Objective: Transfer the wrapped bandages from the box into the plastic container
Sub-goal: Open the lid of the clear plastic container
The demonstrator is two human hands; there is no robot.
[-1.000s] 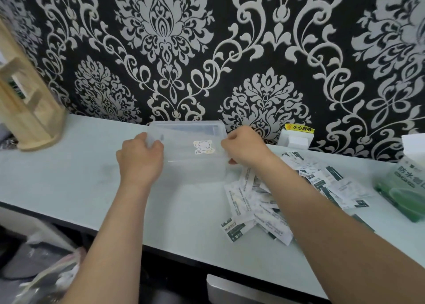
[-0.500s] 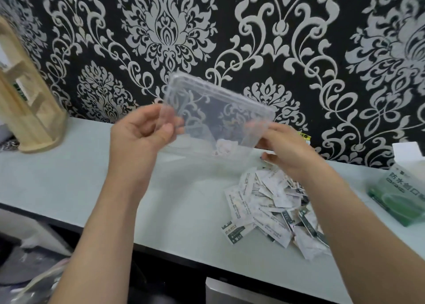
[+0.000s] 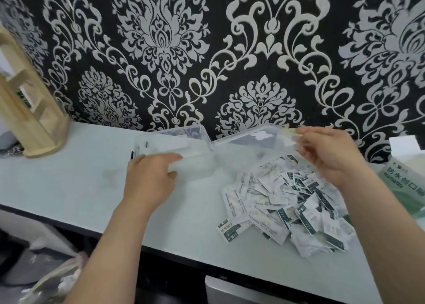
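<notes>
Fingers point(image 3: 303, 132) of the right hand point(image 3: 331, 156) pinch the open lid point(image 3: 248, 137) at centre right. The left hand point(image 3: 149, 182) lies on the plastic container point(image 3: 195, 142) at mid-frame, but whether it grips cannot be told. On the worktop point(image 3: 69, 184), wrapped bandages point(image 3: 287, 202) are heaped lower right, near the green box point(image 3: 404, 188).
</notes>
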